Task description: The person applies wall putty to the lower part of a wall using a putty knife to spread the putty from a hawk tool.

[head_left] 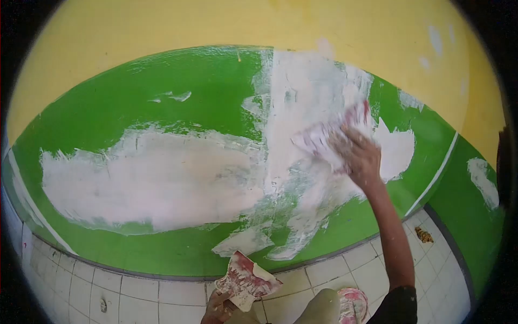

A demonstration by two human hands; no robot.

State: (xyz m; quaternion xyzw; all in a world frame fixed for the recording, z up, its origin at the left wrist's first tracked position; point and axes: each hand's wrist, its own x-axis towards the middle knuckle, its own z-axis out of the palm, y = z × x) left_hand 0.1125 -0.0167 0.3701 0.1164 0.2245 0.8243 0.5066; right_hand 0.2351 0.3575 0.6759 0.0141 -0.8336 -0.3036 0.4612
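My right hand (356,154) is closed round a putty-smeared scraper (324,137), which lies against the white putty on the green wall (178,108). The scraper is slightly blurred. Low in the view, my left hand (218,308) holds a second scraper (245,281), reddish and coated with pale putty, in front of the wall's foot. White putty (162,181) covers a broad band at the left of the wall and an upright patch at the right, with green showing through between streaks.
Yellow paint (216,21) covers the upper wall. Pale floor tiles (140,291) run along the base. A round, pink-and-white smeared container (353,305) stands beside my knee (321,308). A small brownish object (423,234) lies on the floor at the right.
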